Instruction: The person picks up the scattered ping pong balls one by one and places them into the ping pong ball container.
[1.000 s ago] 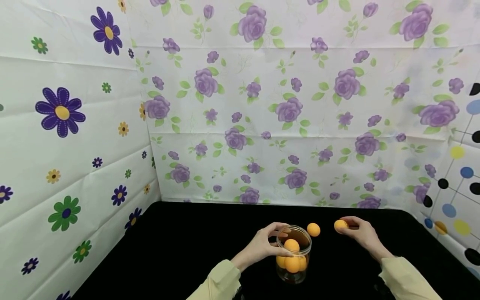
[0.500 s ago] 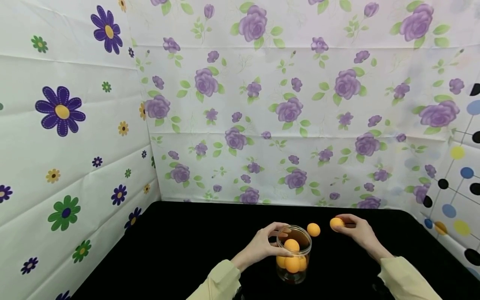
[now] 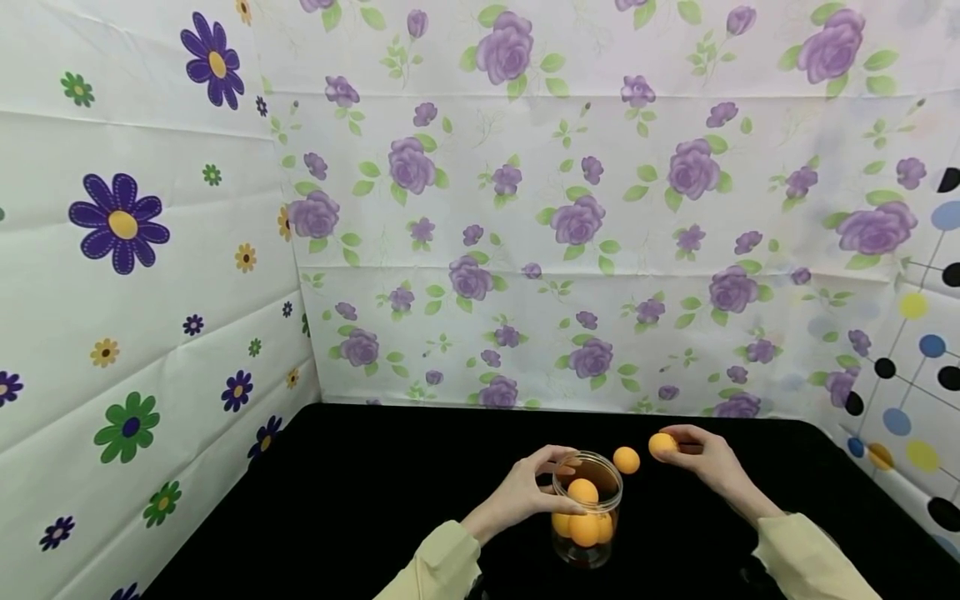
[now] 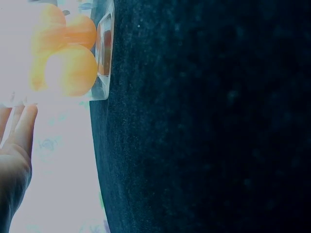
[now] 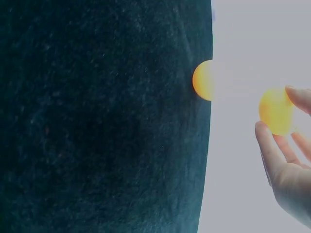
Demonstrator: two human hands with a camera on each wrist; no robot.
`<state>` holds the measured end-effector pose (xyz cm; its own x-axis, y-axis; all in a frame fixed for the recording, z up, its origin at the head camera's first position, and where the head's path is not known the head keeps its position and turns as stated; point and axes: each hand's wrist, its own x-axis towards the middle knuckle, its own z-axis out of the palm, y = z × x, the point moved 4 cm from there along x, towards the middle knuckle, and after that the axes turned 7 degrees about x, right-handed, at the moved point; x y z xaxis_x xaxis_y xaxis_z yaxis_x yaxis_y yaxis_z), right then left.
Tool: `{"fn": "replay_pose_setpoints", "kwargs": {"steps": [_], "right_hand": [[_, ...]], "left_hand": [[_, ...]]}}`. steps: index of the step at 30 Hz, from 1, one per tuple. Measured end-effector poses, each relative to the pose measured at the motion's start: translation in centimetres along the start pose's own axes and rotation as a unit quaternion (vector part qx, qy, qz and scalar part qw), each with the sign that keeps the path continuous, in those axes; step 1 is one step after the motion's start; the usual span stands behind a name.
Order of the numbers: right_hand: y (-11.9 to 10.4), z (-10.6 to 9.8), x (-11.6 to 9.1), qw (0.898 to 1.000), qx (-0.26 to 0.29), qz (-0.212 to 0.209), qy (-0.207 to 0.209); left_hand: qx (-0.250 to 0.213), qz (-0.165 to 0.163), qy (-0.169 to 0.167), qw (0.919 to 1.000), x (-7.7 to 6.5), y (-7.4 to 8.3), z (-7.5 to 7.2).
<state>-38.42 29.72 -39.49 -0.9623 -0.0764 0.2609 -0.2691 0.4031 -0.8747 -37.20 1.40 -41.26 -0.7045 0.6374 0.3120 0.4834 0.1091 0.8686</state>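
A clear jar (image 3: 587, 554) stands on the black table, with several orange ping-pong balls (image 3: 584, 530) piled inside. My left hand (image 3: 521, 492) grips it near the rim, thumb on the near side and fingers round the far side. In the left wrist view, the balls (image 4: 73, 70) show through the jar's wall above my left fingers (image 4: 26, 126). My right hand (image 3: 708, 458) pinches another orange ping-pong ball (image 3: 662, 447) between thumb and fingers, right of the jar. The right wrist view shows this held ball (image 5: 276, 111) off the black cloth.
A loose orange ping-pong ball (image 3: 626, 460) lies on the black table (image 3: 360, 500) just behind and right of the jar, between it and my right hand. A floral sheet (image 3: 480, 292) hangs along the back edge, and patterned sheets close off both sides.
My right hand has moved left with the pinched ball, closer to the loose ball and the jar. The left hand and the jar have stayed in place.
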Motion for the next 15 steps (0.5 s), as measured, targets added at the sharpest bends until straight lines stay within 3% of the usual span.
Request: {"fn": "replay_pose_setpoints", "kwargs": {"steps": [15], "right_hand": [[-1.8,1.0,0.2,1.000,0.023,-0.010,-0.017]], "left_hand": [[-0.005,0.005,-0.002,1.0000,-0.1,0.2,0.0]]}}
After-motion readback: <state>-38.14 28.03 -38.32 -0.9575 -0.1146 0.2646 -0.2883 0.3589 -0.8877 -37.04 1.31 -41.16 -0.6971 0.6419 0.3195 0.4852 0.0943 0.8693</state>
